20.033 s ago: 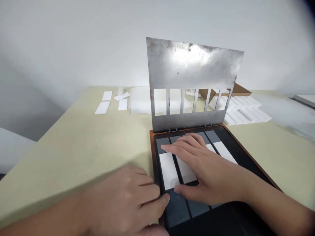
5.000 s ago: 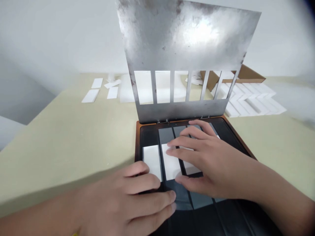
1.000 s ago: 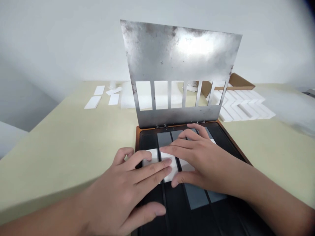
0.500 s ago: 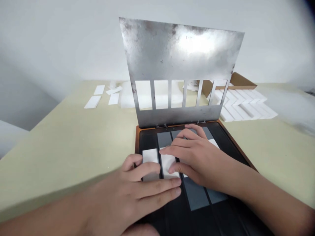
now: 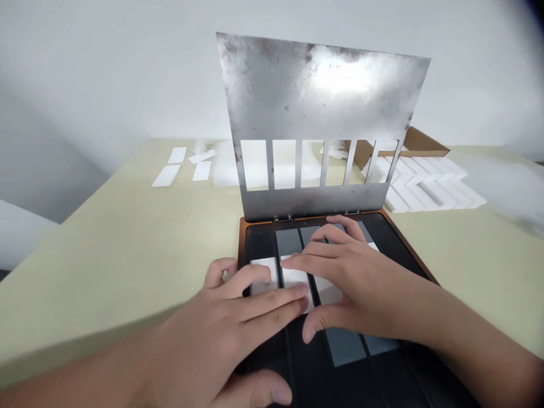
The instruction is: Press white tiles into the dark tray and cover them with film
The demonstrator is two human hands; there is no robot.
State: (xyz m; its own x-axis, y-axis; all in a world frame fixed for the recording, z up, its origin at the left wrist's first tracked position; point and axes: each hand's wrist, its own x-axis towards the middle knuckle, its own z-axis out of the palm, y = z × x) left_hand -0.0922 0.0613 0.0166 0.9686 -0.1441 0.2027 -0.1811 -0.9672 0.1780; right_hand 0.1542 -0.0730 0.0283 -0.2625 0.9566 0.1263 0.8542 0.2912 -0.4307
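Note:
A black jig bed point(image 5: 314, 379) with grey strips point(image 5: 346, 347) lies before me. Its metal plate point(image 5: 272, 113), cut with several rectangular windows, stands raised on hinges at the back. My left hand point(image 5: 221, 323) is open, thumb out, and two long fingertips rest on a white card point(image 5: 293, 276) in the bed. Another white card point(image 5: 262, 266) is under its bent fingers, at the left. My right hand point(image 5: 352, 266) is open over the bed, its index fingertip at the far edge of the card my left hand touches and its thumb apart. Its palm hides part of the other cards.
Several white blocks point(image 5: 425, 187) are laid in rows at the right, by an open cardboard box point(image 5: 425, 141). Loose white pieces point(image 5: 166, 175) lie at the back left of the pale table point(image 5: 127, 238). A wall stands behind.
My left fingertips have moved forward from the card's near edge onto the card, and the left thumb has come into view. My right thumb has come off the card and swung toward me.

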